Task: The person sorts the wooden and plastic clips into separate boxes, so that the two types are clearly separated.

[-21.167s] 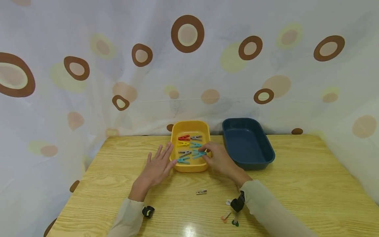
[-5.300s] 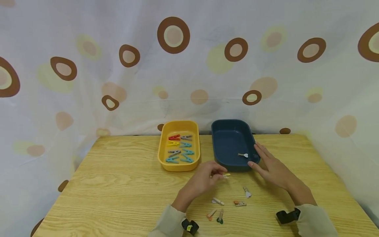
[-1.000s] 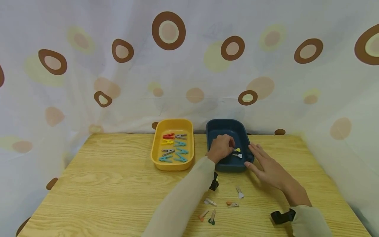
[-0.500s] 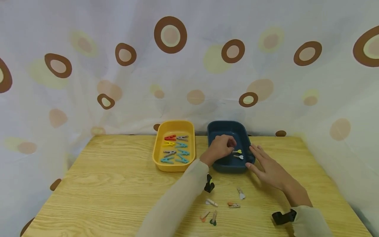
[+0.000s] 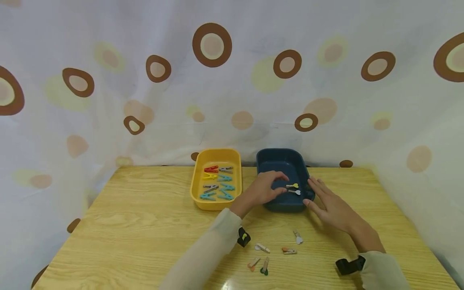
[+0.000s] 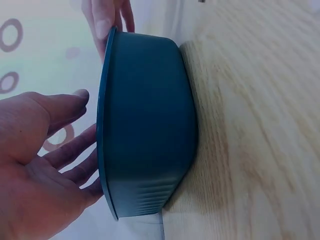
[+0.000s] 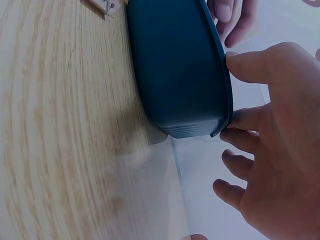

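My left hand (image 5: 263,188) hovers over the left part of the dark blue tray (image 5: 282,207), thumb and fingers apart and holding nothing. Inside that tray two small wooden clothespins lie side by side, a yellow heart clothespin (image 5: 293,185) above a white heart clothespin (image 5: 295,192). At the tray's right side, my right hand (image 5: 335,209) touches the rim with its thumb and fingertips, the other fingers spread, as the right wrist view shows. On the table before the tray lie another white heart clothespin (image 5: 298,237), an orange-topped clothespin (image 5: 289,251) and several more.
Left of the blue tray stands a yellow tray (image 5: 216,206) with several plastic clothespins, red, yellow, grey and light blue. Nearer the front lie a pale clothespin (image 5: 263,247), an orange heart clothespin (image 5: 253,264) and a green heart clothespin (image 5: 265,266). A patterned curtain (image 5: 174,108) hangs behind.
Over the last second my left hand has drawn back left from the clothespins in the blue tray, and its fingers have spread. The right hand has stayed at the rim.
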Tool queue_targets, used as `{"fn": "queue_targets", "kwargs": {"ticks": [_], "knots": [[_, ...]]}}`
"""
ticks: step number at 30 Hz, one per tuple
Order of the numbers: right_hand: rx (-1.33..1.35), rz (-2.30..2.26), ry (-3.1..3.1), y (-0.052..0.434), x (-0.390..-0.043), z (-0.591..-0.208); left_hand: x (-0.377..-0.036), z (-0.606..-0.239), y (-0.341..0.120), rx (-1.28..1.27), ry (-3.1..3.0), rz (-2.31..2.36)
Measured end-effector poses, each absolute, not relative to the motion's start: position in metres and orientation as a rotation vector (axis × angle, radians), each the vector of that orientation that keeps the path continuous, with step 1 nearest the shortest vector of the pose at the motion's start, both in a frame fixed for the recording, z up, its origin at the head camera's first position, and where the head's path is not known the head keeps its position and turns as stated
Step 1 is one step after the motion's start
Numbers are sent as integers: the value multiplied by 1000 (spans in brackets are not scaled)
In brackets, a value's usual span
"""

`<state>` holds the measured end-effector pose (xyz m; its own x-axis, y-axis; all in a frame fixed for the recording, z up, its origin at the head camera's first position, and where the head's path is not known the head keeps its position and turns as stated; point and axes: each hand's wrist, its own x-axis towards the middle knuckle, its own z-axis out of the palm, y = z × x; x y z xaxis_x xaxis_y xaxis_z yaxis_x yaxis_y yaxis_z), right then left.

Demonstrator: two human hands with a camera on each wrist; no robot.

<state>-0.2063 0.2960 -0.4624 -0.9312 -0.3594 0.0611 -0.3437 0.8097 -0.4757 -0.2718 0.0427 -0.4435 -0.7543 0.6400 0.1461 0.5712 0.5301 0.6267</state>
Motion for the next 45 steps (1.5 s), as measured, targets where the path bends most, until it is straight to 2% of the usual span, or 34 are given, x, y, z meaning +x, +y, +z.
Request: {"fn": "queue_targets", "kwargs": {"ticks": [17, 26, 36, 45], "knots": [[-564, -758, 2961, 297, -206, -462, -231, -433, 15, 1248, 2670, 1082], [-545, -758, 2951, 299, -208, -464, -212, -447, 9, 1312, 2669, 1109], [-545, -766, 2946, 297, -208, -464, -190, -462, -15, 1289, 2585, 1151], [-550, -775, 2941, 297, -206, -463, -178, -472, -33, 1155, 2487, 1151]]}}
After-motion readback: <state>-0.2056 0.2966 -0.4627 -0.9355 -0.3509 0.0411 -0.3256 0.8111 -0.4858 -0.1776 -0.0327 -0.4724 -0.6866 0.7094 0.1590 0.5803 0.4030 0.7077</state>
